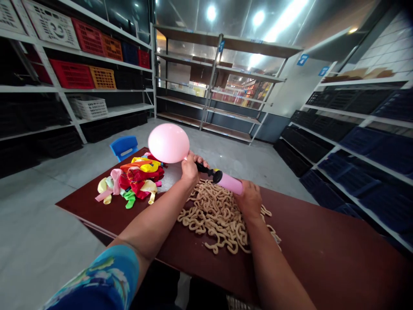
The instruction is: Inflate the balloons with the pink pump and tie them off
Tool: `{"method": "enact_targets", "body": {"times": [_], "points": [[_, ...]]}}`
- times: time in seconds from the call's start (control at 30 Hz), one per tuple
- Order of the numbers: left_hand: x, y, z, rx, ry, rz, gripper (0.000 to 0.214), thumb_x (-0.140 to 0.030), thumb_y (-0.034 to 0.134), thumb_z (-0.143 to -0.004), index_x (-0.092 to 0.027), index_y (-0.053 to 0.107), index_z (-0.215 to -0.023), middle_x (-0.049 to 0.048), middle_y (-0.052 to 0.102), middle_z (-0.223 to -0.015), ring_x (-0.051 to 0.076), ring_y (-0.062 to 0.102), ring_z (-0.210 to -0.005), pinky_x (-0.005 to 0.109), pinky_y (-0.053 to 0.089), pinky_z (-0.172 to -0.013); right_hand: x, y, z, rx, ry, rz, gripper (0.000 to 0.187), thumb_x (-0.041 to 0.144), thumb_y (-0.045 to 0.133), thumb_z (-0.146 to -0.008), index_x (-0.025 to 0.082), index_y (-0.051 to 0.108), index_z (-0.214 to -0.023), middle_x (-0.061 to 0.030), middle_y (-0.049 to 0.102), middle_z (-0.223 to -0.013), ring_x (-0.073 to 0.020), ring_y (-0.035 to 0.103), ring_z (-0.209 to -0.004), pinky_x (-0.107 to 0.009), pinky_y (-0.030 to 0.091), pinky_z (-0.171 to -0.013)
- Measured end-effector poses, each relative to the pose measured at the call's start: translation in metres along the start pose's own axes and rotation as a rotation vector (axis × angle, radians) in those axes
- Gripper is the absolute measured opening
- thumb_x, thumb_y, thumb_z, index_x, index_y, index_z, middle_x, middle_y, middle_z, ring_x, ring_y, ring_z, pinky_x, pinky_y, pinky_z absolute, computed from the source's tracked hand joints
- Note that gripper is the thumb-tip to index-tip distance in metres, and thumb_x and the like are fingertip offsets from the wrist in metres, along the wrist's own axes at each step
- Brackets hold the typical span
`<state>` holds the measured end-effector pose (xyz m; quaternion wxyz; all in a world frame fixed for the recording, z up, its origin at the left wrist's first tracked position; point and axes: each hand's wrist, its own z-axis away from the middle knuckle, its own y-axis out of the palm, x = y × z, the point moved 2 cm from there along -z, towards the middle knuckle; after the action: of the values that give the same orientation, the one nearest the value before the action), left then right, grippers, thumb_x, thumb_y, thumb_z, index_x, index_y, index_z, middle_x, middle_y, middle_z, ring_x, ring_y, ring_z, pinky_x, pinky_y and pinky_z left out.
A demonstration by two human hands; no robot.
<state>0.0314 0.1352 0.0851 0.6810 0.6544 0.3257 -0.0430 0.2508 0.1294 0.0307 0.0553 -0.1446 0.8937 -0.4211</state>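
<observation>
1. Dark red-brown wooden table (309, 241) carries everything; tan pile of curly cords (216, 215) lies under my hands.
2. Inflated round pink rubber balloon (168, 143) hangs over the table's far edge. Risk, imo: neck slips off the nozzle w/ loose pinch, or over-pumping bursts it.
3. Pink plastic hand pump (226, 180): right hand (249, 200) wrapped tight round its barrel.
4. Left hand (189, 168) clenched on balloon neck at black nozzle.

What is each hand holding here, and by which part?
The left hand grips the pump at its black nozzle end, where the pink balloon sits. The right hand holds the pump's pink barrel.
</observation>
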Motion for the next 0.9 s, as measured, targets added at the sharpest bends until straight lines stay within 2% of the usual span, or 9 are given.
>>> {"method": "enact_targets", "body": {"times": [0.17,0.3,0.47,0.67,0.77,0.9], "points": [[-0.033,-0.008,-0.018,-0.090,0.089,0.050,0.036,-0.040,0.049,-0.081,-0.020,0.027,-0.061,-0.0053,0.033,-0.050,0.009,0.041,-0.039,0.026,0.040,-0.047,-0.034,0.006,-0.001,-0.018,0.122,0.034,0.026,0.029,0.054,-0.073,0.017,0.059,-0.096,-0.0087,0.058,-0.088,-0.0219,0.043,-0.086,-0.033,0.030,-0.075],[-0.033,-0.016,-0.024,-0.099,0.119,0.068,0.034,-0.038,0.048,-0.082,-0.020,0.027,-0.061,-0.0051,0.033,-0.051,0.009,0.040,-0.039,0.025,0.038,-0.047,-0.044,0.014,0.003,-0.047,0.166,0.048,0.024,0.026,0.052,-0.073,0.015,0.058,-0.094,-0.0088,0.057,-0.087,-0.0211,0.043,-0.084,-0.034,0.029,-0.077],[-0.009,-0.014,-0.014,-0.077,0.064,0.057,0.035,-0.038,0.045,-0.084,-0.019,0.027,-0.061,-0.0047,0.034,-0.051,0.009,0.041,-0.041,0.025,0.039,-0.048,-0.023,0.006,0.004,-0.069,0.168,0.082,0.022,0.027,0.050,-0.077,0.015,0.058,-0.094,-0.0095,0.055,-0.088,-0.0231,0.040,-0.086,-0.033,0.029,-0.076],[0.019,-0.009,0.001,-0.028,-0.038,0.030,0.034,-0.038,0.046,-0.083,-0.019,0.028,-0.060,-0.0036,0.036,-0.052,0.011,0.045,-0.043,0.029,0.043,-0.050,0.009,-0.002,0.004,-0.053,0.080,0.029,0.029,0.032,0.050,-0.080,0.016,0.056,-0.103,-0.0092,0.056,-0.093,-0.0237,0.039,-0.089,-0.032,0.030,-0.078],[0.018,-0.009,-0.001,-0.031,-0.053,0.010,0.034,-0.038,0.046,-0.082,-0.019,0.029,-0.059,-0.0034,0.036,-0.052,0.012,0.045,-0.042,0.030,0.043,-0.049,0.014,0.000,0.005,-0.002,0.010,-0.006,0.035,0.035,0.054,-0.078,0.016,0.054,-0.108,-0.0086,0.057,-0.094,-0.0234,0.041,-0.090,-0.032,0.032,-0.079],[-0.005,-0.015,-0.016,-0.109,-0.002,-0.010,0.032,-0.034,0.044,-0.084,-0.019,0.029,-0.059,-0.0038,0.036,-0.050,0.011,0.044,-0.040,0.028,0.042,-0.048,0.003,0.003,0.003,0.037,-0.008,0.001,0.034,0.033,0.054,-0.077,0.017,0.054,-0.107,-0.0078,0.057,-0.095,-0.0225,0.042,-0.089,-0.031,0.032,-0.079]]}}
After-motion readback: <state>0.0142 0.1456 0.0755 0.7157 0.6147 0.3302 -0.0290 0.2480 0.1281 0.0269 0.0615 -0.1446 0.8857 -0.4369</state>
